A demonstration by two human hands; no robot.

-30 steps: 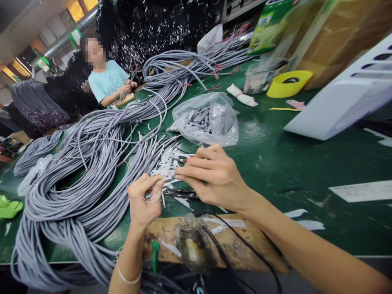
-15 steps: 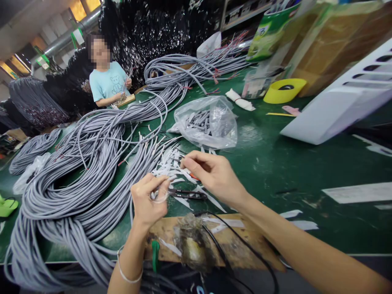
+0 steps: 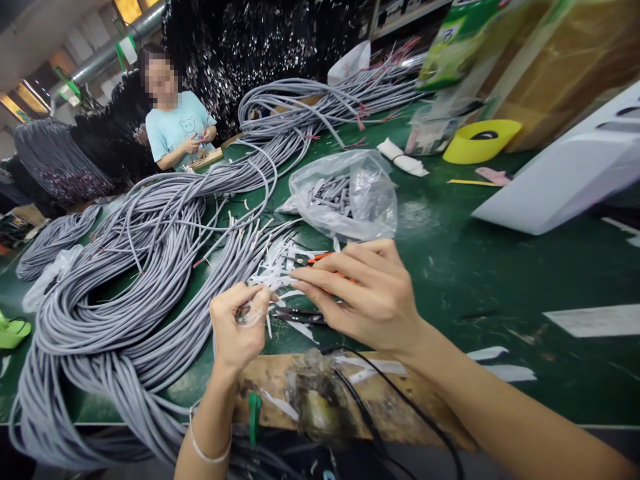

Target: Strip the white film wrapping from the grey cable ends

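Note:
My left hand [image 3: 239, 325] is closed in a pinch beside the grey cables, with something thin and whitish at its fingertips that is too small to name. To its right, my right hand [image 3: 367, 290] has its fingertips pressed together over the white strips [image 3: 274, 263]; what they hold, if anything, is too small to tell. Between the hands lie black scissors [image 3: 303, 316] on the green table. An orange-handled tool [image 3: 325, 259] is partly hidden behind my right fingers. Below both hands sits a wooden board [image 3: 270, 373] bearing a grimy lump with black cords.
Bundled grey cables [image 3: 115, 287] cover the left side. A clear bag [image 3: 345, 193] of small grey parts lies ahead. At the right stand a yellow ring [image 3: 463, 150] and a white plastic bin [image 3: 545, 180]. Across the table a person [image 3: 183, 130] handles something small.
My right hand has turned and its fingers have straightened, uncovering more of the orange-handled tool. My left hand has shifted slightly left. The person opposite has brought both hands together.

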